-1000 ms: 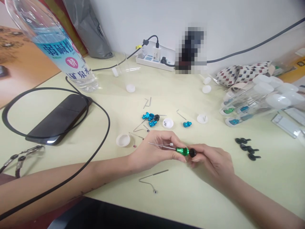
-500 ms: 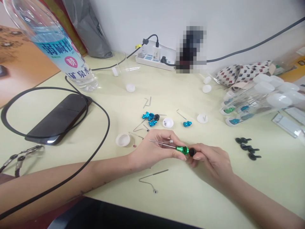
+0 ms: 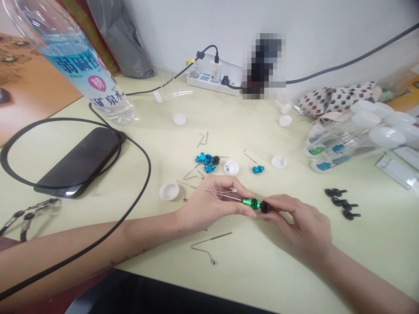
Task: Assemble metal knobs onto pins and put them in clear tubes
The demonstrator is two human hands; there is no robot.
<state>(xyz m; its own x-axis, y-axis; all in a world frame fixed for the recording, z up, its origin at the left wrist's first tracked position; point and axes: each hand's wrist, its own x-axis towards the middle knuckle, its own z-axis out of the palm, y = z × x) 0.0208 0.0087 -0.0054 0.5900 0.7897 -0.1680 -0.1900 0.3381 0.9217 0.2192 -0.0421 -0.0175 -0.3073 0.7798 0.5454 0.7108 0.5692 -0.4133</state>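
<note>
My left hand (image 3: 209,207) is closed around a small green metal fitting (image 3: 250,202) with thin wire rods sticking out to the left. My right hand (image 3: 299,224) pinches the black knob (image 3: 265,207) at the fitting's right end. Both hands hover just above the pale yellow table (image 3: 262,261). Loose blue fittings (image 3: 204,159) and one more blue fitting (image 3: 257,169) lie just beyond the hands, with a small white cap (image 3: 231,167) between them. A bent wire (image 3: 209,243) lies in front of my left hand.
A black phone (image 3: 78,161) ringed by a black cable lies at the left, behind it a water bottle (image 3: 88,78). Clear tubes with white caps (image 3: 353,139) lie at the right, black clips (image 3: 343,205) near them. A power strip (image 3: 212,80) sits at the back wall.
Both hands with the green fitting shifted slightly away from me. My right hand's fingers moved on the black knob.
</note>
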